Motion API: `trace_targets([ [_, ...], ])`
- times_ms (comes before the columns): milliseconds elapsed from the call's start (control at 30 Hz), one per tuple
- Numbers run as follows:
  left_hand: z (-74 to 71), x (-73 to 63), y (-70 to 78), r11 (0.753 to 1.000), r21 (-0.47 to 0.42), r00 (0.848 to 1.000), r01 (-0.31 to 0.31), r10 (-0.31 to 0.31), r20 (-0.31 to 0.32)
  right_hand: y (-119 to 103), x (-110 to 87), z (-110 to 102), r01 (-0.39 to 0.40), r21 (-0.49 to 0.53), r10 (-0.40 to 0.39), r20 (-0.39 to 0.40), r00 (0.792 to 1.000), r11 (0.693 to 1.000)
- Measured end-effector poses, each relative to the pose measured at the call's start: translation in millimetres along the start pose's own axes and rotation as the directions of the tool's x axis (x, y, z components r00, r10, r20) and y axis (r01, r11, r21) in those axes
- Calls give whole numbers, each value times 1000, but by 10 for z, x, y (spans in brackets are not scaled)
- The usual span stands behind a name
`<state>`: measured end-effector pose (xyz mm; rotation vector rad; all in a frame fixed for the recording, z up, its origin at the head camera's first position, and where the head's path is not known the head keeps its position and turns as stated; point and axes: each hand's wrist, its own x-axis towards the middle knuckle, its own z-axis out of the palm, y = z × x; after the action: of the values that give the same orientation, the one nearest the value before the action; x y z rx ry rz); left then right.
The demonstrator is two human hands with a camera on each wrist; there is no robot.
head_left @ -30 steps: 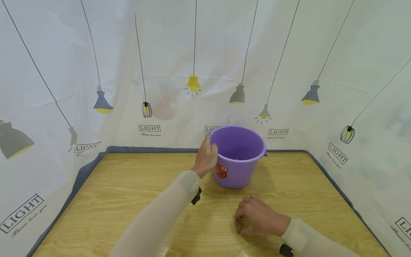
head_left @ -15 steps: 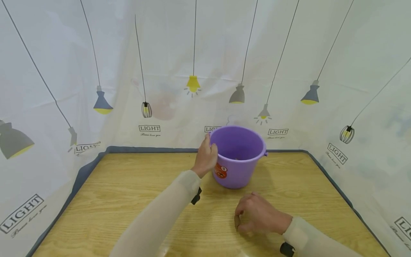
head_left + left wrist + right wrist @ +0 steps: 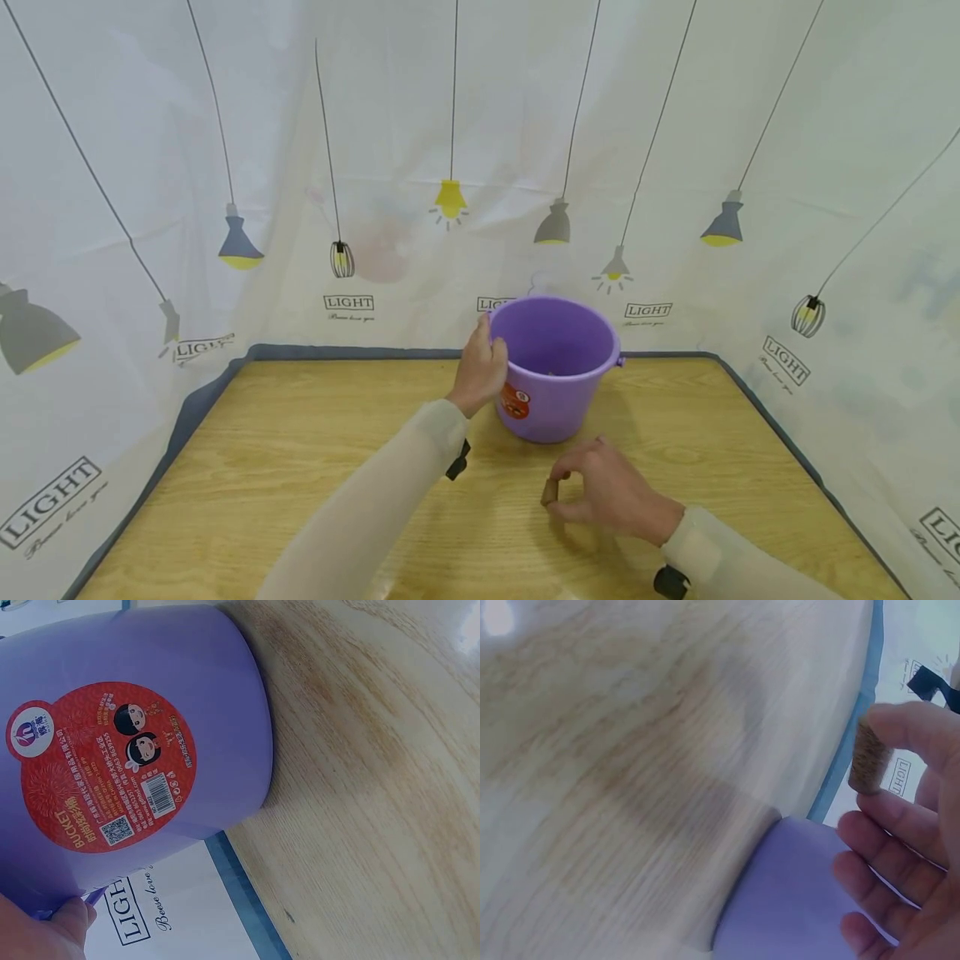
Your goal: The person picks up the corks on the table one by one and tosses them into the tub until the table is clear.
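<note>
A purple bucket stands upright toward the back of the table, and its round red label faces the left wrist camera. My left hand grips the bucket's rim at the left side. Between thumb and index finger, my right hand pinches a small brown cork by its two ends, in front of the bucket. The other right fingers curl loosely beside it. Something small and brownish shows low inside the bucket, mostly hidden by its front wall.
The wooden table has a blue-grey border along its back and sides. A white sheet printed with lamps and the word LIGHT hangs close behind and beside it.
My right hand has risen from the tabletop with the cork, which now shows plainly between thumb and finger. The left hand and the bucket stay in place.
</note>
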<state>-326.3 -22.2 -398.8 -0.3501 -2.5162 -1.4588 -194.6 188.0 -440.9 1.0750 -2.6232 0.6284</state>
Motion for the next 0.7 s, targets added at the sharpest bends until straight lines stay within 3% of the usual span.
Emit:
trace_targets([
  [300, -2, -6, 1, 1000, -16, 1000, 8, -8, 10, 14, 41, -28, -56, 9, 56, -125, 991, 998],
  [700, -4, -2, -7, 1000, -16, 1000, 12, -12, 10, 1, 98, -98, -110, 4, 107, -254, 961, 994],
])
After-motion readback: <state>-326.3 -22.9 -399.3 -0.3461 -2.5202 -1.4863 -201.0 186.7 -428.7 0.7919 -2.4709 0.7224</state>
